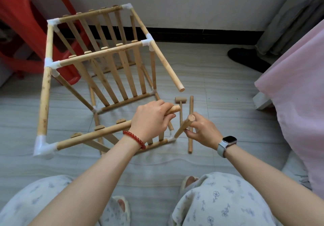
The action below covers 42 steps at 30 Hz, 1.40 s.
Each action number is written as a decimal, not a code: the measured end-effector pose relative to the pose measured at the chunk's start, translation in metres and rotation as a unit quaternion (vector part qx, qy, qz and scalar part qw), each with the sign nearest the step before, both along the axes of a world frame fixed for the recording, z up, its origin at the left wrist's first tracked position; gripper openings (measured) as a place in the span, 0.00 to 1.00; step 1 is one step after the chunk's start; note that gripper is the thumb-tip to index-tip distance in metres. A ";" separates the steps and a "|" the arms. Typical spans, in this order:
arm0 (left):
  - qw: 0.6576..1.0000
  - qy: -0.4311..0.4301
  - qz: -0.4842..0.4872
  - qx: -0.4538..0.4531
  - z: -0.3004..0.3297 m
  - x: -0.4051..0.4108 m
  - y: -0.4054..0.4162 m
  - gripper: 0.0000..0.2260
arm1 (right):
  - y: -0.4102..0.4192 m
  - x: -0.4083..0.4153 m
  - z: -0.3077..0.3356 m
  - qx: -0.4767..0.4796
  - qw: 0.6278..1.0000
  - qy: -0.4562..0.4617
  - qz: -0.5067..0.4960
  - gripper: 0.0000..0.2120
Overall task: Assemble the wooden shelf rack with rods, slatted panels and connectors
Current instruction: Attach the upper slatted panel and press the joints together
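No readable text, labels, brands or numbers anywhere. Smartwatch (pixel 229 140) screen is dark, shows nothing. Wooden rack parts, red plastic stool (pixel 26 24) and pink cloth (pixel 298 85) carry no markings.

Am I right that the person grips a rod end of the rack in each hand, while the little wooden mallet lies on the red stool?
Not quite. The head view shows the wooden mallet lying on the floor, between the hands and beside a loose rod, not on the red stool. The rest holds: the left hand and the right hand each grip a rod end of the rack.
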<state>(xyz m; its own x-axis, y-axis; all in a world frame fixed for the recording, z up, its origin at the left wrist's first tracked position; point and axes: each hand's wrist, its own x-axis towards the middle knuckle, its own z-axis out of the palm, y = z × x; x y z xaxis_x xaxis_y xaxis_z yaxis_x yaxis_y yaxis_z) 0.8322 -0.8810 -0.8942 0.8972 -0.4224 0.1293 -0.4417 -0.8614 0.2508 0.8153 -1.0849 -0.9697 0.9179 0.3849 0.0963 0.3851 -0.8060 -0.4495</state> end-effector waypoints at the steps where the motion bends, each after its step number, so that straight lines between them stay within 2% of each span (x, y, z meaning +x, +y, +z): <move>1: 1.000 -0.001 0.001 0.002 0.000 0.000 0.000 0.13 | -0.002 -0.001 0.001 -0.004 1.000 0.001 0.006 0.06; 4: 1.000 -0.007 0.002 0.003 0.000 -0.001 0.000 0.13 | -0.005 -0.007 0.003 0.000 1.000 -0.020 0.019 0.05; 9: 1.000 -0.006 -0.003 -0.003 0.001 -0.001 0.001 0.13 | -0.003 -0.012 0.006 -0.001 0.997 -0.064 0.033 0.11; 11: 1.000 -0.004 -0.010 -0.004 0.001 -0.001 0.002 0.13 | -0.002 -0.011 0.005 -0.014 0.997 -0.065 0.038 0.10; 18: 0.999 -0.007 -0.033 -0.007 0.006 0.004 0.014 0.12 | -0.006 -0.007 -0.003 -0.095 0.993 0.057 0.039 0.02; 21: 0.999 -0.006 -0.037 0.003 0.005 0.004 0.022 0.12 | 0.002 0.003 0.001 -0.090 0.990 0.109 0.025 0.09; 24: 0.999 -0.001 -0.038 0.001 0.006 0.006 0.024 0.13 | 0.022 0.021 0.001 -0.108 0.984 0.144 0.016 0.02; 27: 0.999 0.003 -0.040 0.010 0.005 0.007 0.028 0.13 | 0.038 0.031 -0.004 -0.128 0.979 0.160 0.007 0.09; 30: 0.999 -0.002 -0.035 0.012 0.004 0.007 0.031 0.13 | 0.039 0.029 -0.010 -0.111 0.982 0.156 0.010 0.15; 38: 1.000 0.009 -0.002 -0.004 -0.001 0.001 0.026 0.11 | 0.050 0.025 -0.020 -0.067 0.983 0.161 -0.051 0.14; 42: 1.000 0.027 -0.005 -0.005 0.004 0.005 0.026 0.12 | 0.046 0.024 -0.015 -0.029 0.974 0.221 -0.032 0.11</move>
